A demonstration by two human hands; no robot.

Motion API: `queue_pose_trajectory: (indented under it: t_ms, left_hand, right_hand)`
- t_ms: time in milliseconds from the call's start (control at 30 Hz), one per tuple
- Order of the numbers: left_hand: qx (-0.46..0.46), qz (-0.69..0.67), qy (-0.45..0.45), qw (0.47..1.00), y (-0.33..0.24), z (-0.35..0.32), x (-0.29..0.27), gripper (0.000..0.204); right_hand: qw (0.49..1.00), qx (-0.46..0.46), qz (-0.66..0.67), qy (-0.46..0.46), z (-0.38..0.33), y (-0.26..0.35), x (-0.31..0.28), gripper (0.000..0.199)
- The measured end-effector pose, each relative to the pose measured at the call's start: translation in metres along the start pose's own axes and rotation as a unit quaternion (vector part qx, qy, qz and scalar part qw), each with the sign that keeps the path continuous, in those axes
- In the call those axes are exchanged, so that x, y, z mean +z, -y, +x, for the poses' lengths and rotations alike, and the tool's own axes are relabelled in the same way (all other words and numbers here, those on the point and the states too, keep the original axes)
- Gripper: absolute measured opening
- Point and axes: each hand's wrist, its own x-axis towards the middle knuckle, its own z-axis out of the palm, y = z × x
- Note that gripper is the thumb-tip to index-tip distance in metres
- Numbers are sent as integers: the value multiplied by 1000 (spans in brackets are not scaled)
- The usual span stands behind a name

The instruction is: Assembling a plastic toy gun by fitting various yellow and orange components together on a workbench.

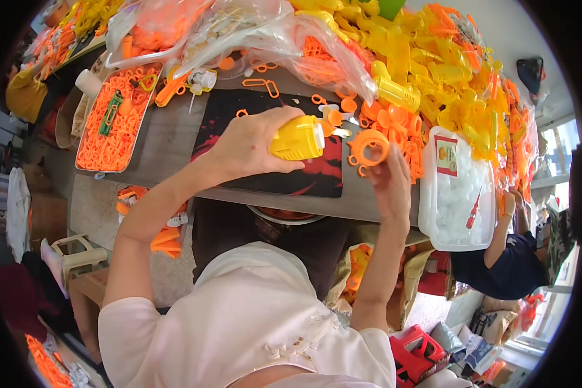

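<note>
My left hand [252, 143] is closed round a yellow plastic housing [292, 140], roughly cylindrical and ribbed, with a white end piece [319, 136] pointing right. To its right, my right hand [393, 187] pinches an orange plastic ring [367, 137] with small tabs along its edge. A short gap separates the ring from the housing. Both are held above a black and red mat [239, 169] on the grey table. Loose orange caps [348, 105] and an orange link-shaped piece [255, 83] lie beyond my hands.
At the left, a tray [79, 158] holds many small orange parts and a green piece. Yellow parts [433, 71] are heaped at the back right, beside clear plastic bags [239, 29]. A white bin [427, 220] with a red screwdriver [474, 210] stands right. Another person [504, 265] sits beyond it.
</note>
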Motion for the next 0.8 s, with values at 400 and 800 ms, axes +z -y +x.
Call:
queue_pose_trajectory:
  t_ms: [400, 800]
  left_hand:
    - [31, 30, -25, 999, 2, 5, 27, 72]
    - [19, 12, -6, 1000, 9, 12, 27, 70]
  right_hand:
    - [936, -147, -310, 76, 29, -23, 68, 21]
    - [903, -59, -354, 236, 16, 5, 64, 56]
